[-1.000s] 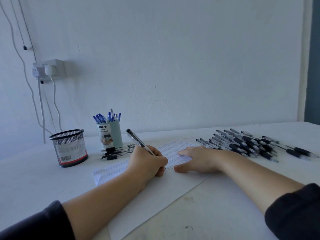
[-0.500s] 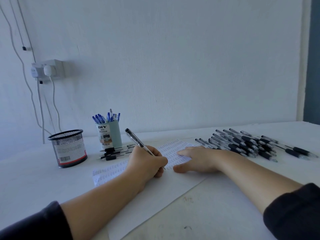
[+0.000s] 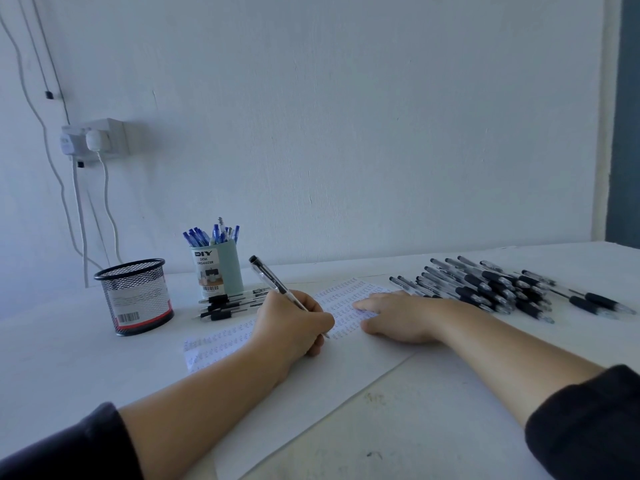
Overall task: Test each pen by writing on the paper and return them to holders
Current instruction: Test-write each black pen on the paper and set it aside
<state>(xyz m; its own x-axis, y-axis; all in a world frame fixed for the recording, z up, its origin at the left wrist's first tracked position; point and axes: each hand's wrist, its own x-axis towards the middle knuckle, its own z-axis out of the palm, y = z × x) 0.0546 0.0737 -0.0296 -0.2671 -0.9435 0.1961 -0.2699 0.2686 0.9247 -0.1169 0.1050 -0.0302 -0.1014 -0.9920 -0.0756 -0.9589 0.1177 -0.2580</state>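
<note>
While ink goes down mid-sheet, left hand [image 3: 294, 323] closed in a writing grip round a clear-barrelled black-capped pen [image 3: 277, 285], tip on the white sheet of paper [image 3: 311, 393]; rows of small test marks already across the sheet's far half, near half blank. Right hand [image 3: 398, 317] flat on the paper just beside, fingers spread and holding nothing, pinning the sheet. Farther right, a large heap of clear black-grip pens [image 3: 491, 289] on the white table [image 3: 450, 427], by the look of it untested. Farther left, a few loose black-grip pens [image 3: 228, 306] lying at the foot of a pale green cylindrical desk organiser [image 3: 218, 271], itself full of blue pens [image 3: 211, 235]. Black wire-mesh holder [image 3: 138, 296] apparently empty. Judged well short of finished: black pens not yet in a holder.
</note>
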